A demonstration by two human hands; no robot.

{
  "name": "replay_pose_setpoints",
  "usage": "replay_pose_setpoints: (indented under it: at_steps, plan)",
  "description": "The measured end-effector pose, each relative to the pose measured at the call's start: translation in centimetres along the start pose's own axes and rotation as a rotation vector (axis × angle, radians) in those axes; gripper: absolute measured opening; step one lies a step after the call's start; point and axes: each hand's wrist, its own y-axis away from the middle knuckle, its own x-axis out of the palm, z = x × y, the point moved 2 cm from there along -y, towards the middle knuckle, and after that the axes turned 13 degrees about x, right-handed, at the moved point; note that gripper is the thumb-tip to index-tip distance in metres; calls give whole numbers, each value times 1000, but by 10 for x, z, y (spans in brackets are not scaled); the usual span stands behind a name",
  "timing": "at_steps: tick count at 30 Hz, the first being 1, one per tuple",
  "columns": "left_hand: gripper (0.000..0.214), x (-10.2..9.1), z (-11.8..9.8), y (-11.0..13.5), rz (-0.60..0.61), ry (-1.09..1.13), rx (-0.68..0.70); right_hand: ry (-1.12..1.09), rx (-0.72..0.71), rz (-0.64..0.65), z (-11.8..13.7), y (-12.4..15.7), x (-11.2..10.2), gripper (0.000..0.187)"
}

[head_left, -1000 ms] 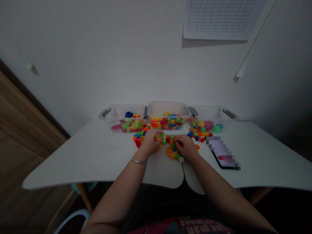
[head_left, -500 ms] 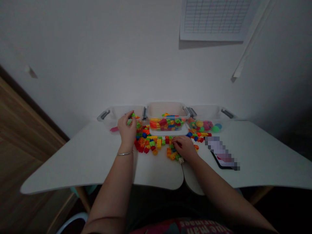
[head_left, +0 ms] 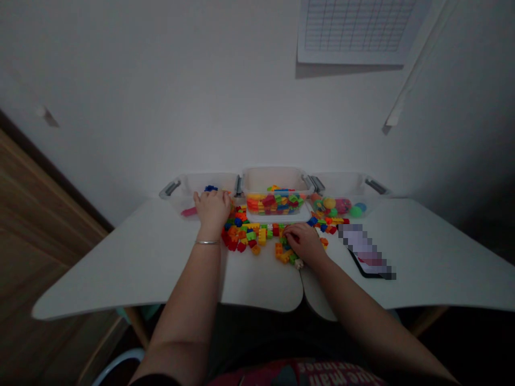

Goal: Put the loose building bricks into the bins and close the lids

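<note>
My left hand (head_left: pixel 213 210), a bangle at its wrist, lies back up at the front of the left clear bin (head_left: pixel 197 181), fingers spread and no brick visible in it. Dark blue pieces (head_left: pixel 210 188) show just past its fingertips. My right hand (head_left: pixel 304 241) rests on the table with curled fingers among loose toy bricks; what they hold, if anything, is hidden. Close below it lie a yellow-orange brick (head_left: pixel 279 250) and a white piece (head_left: pixel 298 264). A pile of mixed bricks (head_left: pixel 243 236) spreads between the hands.
The middle clear bin (head_left: pixel 277 172) holds many bricks and stands on a white lid (head_left: pixel 257 219). Coloured balls (head_left: pixel 356 210) show in the right bin (head_left: pixel 341 182). A phone (head_left: pixel 368 254) lies right of my right hand. A pink piece (head_left: pixel 189 212) is at the left bin.
My left hand was raised at the left bin, pinching a green brick; it has turned palm down, spread its fingers, and the brick is out of sight. My right hand stays in place.
</note>
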Motion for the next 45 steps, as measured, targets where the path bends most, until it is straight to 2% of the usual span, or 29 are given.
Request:
replay_pose_setpoints:
  at_steps: [8,13,15,18,21,25,28,33,37,41,45]
  plan:
    - [48,-8,-5,2,24,129,11,-7,-3,12,0,-1,0,18]
    - [56,-27,-31,10,-33,174,69,-23,-10,7,-1,0,1,17]
    - [51,-35,-49,16,-76,250,212,-29,-10,4,-1,0,2,17]
    - [37,-38,-75,29,-53,429,526,-42,24,-11,0,0,1,18]
    - [23,-27,-95,44,61,569,829,-90,71,-47,-1,0,1,22]
    - [20,-7,-105,61,171,573,1001,-202,141,-88,-5,-1,1,25]
    - [22,3,-106,67,204,548,1010,-246,171,-83,-7,-2,2,25]
    - [22,10,-102,70,193,500,901,-235,159,-69,-7,-3,3,20]
    - [17,9,-97,68,188,465,858,-236,160,-49,-7,-3,3,19]
    - [15,3,-94,65,129,461,815,-247,166,-60,-9,-3,3,19]
    - [19,-1,-101,68,109,587,943,-294,203,-87,-11,-3,4,20]
